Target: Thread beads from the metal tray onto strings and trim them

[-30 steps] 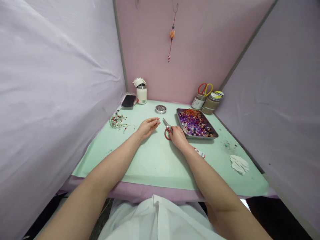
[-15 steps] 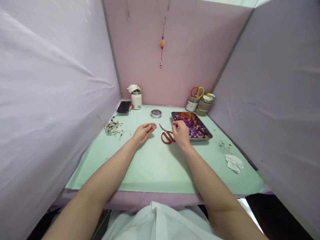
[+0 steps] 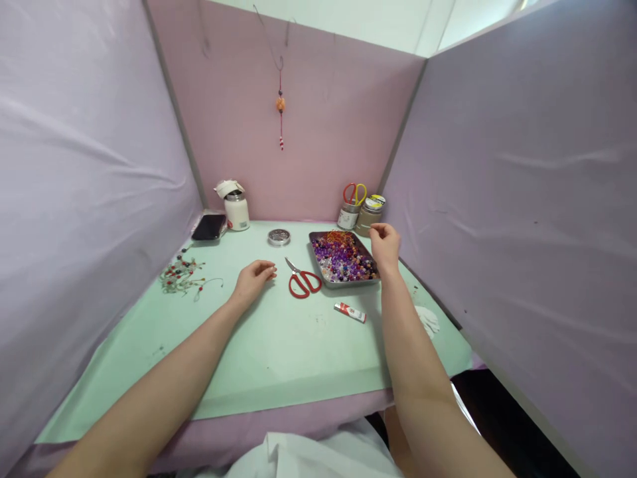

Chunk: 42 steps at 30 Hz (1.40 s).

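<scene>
Bead tray (image 3: 348, 285) lies on booth's (image 3: 328, 159) green mat (image 3: 298, 345); right hand (image 3: 384, 244) pinched, left hand (image 3: 253, 277) curled.

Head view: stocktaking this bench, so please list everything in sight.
mat: 1, green, covering table
bead tray: 1, metal, purple mix, right of centre
scissors: 1, red, left of tray
jar scissors: 1, red-yellow, back right
jars: 2, grey and brown, back right
tube: 1, red-white, before tray
tin: 1, silver, back centre
white jar: 1, back left
phone: 1, black, beside white jar
beaded strands: cluster, mixed, left
charm: 1, orange, back wall
cloth: 1, white, right edge
left hand: 1, on mat near scissors
right hand: 1, pinched, above tray's far corner
</scene>
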Available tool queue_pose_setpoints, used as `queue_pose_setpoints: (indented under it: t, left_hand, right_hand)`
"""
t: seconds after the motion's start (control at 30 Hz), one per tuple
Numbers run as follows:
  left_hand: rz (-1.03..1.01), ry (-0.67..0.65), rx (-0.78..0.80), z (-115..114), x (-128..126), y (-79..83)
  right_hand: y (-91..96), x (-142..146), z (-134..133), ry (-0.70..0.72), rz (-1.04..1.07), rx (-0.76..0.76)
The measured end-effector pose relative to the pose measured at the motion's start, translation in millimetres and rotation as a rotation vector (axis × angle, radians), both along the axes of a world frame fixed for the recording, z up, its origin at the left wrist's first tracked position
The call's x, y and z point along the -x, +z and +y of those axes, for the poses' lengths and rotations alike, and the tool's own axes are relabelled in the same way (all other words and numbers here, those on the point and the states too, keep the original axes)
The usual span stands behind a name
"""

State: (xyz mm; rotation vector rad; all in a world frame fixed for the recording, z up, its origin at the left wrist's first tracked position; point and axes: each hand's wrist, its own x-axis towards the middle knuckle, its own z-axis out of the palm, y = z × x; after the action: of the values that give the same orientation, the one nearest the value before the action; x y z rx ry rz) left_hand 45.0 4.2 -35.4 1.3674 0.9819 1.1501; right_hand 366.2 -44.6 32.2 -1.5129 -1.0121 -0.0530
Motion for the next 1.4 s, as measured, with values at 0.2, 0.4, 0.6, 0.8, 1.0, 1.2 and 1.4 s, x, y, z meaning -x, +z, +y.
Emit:
queue_pose_setpoints:
  t: [0.2,0.4,0.6,0.8,1.0,1.2,1.4]
  left_hand:
    - [0.271,0.002,-0.234,-3.3,-0.8,-2.6]
    - [0.404,-0.003,-0.398,-10.9,-4.2,2.2]
    - [0.443,-0.055,-0.379,-11.4,-3.6,-2.0]
    - [0.458,-0.173,-0.338,-15.0,-2.8,-1.4]
    - [0.609,-0.204,-0.401,-17.7,-1.8,1.2]
    - [0.712,0.002,-0.504,-18.7,-2.0,5.1]
    - [0.669,0.156,-0.508,-21.7,-1.9,8.1]
  right_hand:
    - [-36.2,-9.4,12.2,0.037,-0.075,0.191]
    - [-50.4,-12.4,11.3,0.023,-0.267,0.345]
    - [-44.4,-24.0,22.6,-0.05,-0.338,0.593]
    - [-31.3,-26.8,54.0,-0.005,-0.424,0.731]
    - [-25.9,-27.2,74.3,0.0,-0.508,0.838]
    - [-22.8,-27.1,83.0,0.015,-0.569,0.917]
    - [-20.3,-18.5,88.3,0.046,-0.613,0.878]
